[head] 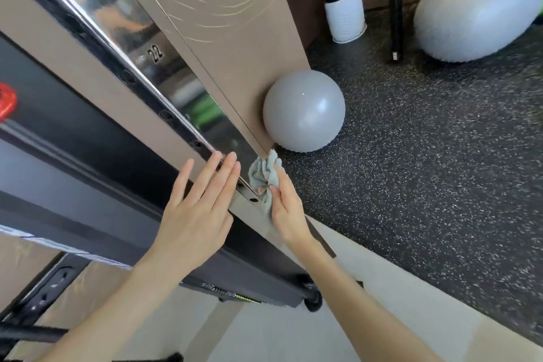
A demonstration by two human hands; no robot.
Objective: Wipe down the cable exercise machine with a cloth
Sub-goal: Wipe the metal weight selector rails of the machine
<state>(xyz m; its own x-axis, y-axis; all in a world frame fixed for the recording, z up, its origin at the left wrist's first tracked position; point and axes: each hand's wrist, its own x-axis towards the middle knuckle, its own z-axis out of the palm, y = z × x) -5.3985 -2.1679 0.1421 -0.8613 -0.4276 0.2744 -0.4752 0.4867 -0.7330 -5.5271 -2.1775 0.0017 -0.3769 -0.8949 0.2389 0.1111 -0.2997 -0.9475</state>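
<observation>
The left hand (197, 214) is spread flat, its fingers straight and close together, and its fingertips rest on the tan face of the cable machine (223, 9) at the low end of the chrome rail (152, 47), a holed strip stamped "22". Just to its right, the right hand (286, 211) pinches a bunched grey-green cloth (264, 172) between thumb and curled fingers. It holds the cloth against the bottom corner of the column, where the rail ends. A small grey ball (304, 110) sits on the speckled floor (426, 170), touching the column's side just above the cloth. Well apart, toward the far right corner of the floor, are a large grey ball (476, 9) and a plant in a white pot (345, 15).
</observation>
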